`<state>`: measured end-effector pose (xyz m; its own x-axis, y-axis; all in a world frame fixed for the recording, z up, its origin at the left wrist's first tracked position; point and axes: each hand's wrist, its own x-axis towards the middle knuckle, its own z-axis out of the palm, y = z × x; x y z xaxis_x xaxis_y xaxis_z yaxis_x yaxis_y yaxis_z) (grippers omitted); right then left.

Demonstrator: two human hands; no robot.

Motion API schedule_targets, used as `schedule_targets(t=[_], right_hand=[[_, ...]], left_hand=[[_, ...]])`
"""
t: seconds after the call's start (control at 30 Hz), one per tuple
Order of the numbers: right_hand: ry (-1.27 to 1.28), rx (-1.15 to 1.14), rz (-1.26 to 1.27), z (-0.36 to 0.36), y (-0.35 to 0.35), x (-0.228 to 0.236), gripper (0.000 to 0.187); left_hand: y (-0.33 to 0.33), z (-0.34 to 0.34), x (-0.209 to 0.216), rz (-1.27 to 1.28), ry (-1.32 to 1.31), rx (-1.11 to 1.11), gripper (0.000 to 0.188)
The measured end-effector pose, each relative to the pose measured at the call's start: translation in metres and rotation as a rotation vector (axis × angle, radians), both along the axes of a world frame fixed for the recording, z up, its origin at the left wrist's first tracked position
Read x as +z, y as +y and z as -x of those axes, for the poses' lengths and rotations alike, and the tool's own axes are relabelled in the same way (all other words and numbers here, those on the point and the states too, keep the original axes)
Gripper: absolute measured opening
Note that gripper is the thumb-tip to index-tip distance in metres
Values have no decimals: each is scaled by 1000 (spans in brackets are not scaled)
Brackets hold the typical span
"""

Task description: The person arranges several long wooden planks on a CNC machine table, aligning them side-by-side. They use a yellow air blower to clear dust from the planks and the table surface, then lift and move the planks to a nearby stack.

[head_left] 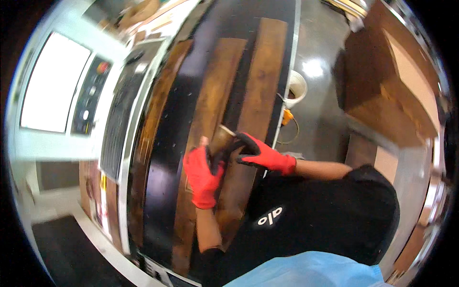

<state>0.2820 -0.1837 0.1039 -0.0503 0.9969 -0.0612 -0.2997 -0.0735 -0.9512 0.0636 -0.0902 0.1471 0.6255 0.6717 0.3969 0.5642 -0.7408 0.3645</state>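
3 long brown planks (pixel 264 67) are lying side by side on the black desk (pixel 162 191), so the laying-out is looking done. A small brown piece (pixel 223 139) with a pale edge is sitting above the middle plank, between the hands. The red-gloved left hand (pixel 204 176) is apparently gripping its lower part; the right hand (pixel 265 155) is curling its fingers at its upper end, though whether they are closing on it, I cannot tell. Handling this piece is seemingly remaining unfinished, and how much else is remaining isn't showing
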Motion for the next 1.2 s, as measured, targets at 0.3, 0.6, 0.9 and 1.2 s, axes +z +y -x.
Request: schedule_targets(t=[0.3,0.6,0.9,1.2], right_hand=[[17,-1386,18,-147,-12,-48,43],[-260,-1260,241,-328,20,-154,84],[-842,-958,-304,-138,42,-100,69],[-1217,-342,-499,-50,51,-71,64]], left_hand=[[-76,-54,-36,308,350,119,133],[-128,-37,-71,337,315,435,114],[-88,13,-15,244,314,469,102],[0,121,-13,111,199,502,96]])
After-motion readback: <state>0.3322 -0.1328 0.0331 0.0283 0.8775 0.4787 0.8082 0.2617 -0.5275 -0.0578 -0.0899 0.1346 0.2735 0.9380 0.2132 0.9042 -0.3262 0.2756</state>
